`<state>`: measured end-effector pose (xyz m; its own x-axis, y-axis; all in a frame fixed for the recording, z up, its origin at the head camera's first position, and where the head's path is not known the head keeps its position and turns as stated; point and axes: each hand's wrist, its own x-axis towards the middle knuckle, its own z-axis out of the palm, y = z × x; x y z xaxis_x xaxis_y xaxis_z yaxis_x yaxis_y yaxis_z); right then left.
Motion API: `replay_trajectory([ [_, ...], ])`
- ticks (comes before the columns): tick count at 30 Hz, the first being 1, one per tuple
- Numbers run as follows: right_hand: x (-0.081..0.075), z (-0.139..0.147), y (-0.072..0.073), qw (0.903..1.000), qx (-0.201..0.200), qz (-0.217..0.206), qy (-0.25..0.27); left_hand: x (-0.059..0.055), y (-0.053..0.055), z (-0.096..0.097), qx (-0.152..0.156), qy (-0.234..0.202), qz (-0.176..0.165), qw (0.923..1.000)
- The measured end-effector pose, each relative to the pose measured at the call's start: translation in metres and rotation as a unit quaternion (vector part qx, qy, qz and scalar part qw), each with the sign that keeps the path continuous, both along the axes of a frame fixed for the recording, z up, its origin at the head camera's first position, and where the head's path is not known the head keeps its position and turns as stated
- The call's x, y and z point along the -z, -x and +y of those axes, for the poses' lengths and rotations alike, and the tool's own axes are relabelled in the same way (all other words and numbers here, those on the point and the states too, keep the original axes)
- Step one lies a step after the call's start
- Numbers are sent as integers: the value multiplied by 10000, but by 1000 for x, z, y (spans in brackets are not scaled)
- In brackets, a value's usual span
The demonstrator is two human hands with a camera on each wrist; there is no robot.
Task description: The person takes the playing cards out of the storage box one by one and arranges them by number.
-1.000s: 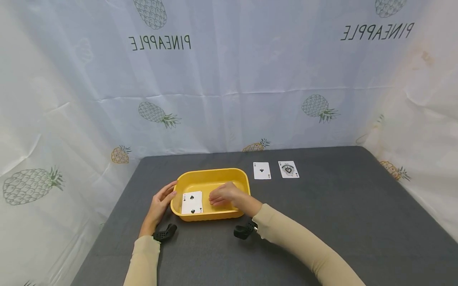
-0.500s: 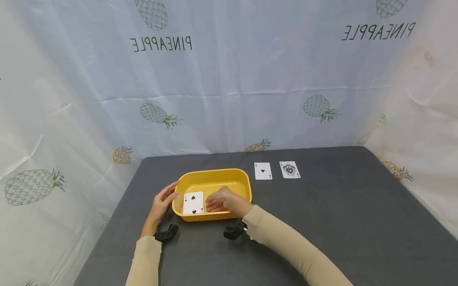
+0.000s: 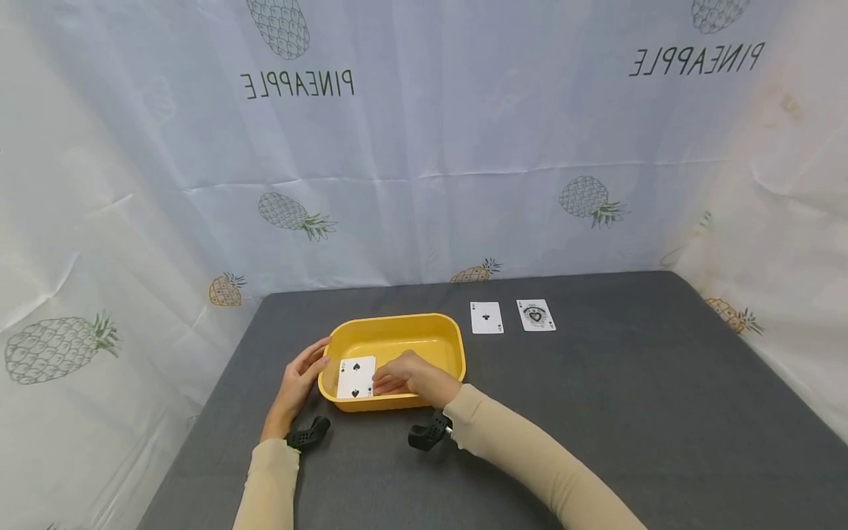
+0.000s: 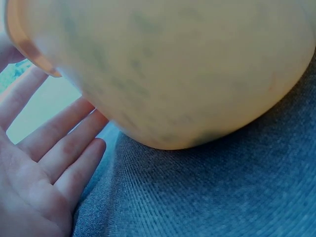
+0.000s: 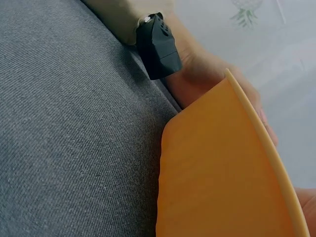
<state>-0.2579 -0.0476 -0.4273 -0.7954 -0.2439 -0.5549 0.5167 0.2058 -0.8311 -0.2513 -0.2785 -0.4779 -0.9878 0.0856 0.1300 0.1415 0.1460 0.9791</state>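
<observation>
A yellow plastic tray (image 3: 397,402) stands on the dark tabletop in the head view. In its left end lies a stack of playing cards (image 3: 356,377), a two of spades face up on top. My left hand (image 3: 298,379) rests against the tray's left end; its fingers (image 4: 74,143) lie fairly straight along the outer wall in the left wrist view. My right hand (image 3: 414,374) reaches over the front rim, fingertips right at the stack's right edge. I cannot tell whether they pinch a card. The tray wall (image 5: 222,163) hides most of those fingers in the right wrist view.
Two playing cards lie face up beyond the tray's right end: an ace of clubs (image 3: 486,318) and an ace of spades (image 3: 536,315), side by side and apart. A white curtain (image 3: 424,184) with pineapple prints hangs behind and beside the tabletop (image 3: 629,397).
My right hand has moved left inside the tray and reached the stack's right edge. The top card has shifted slightly. My left hand keeps its place on the tray.
</observation>
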Motion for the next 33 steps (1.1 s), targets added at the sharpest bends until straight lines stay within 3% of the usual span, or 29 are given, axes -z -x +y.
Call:
replay_trajectory([
  [10,-1,-2,-1,9989,361,137,-267,1,2,2,47,-99,-4,9999],
  [18,-2,-6,1,9977,544,-315,272,1,2,1,39,-134,63,9999],
  [22,-2,-12,1,9968,682,-271,326,2,2,0,113,-238,146,9995],
  [27,-2,-23,-1,9976,670,114,-134,3,2,-1,255,-419,249,9985],
  [33,-8,-29,-2,9942,560,337,-851,3,1,-1,200,-299,237,9991],
])
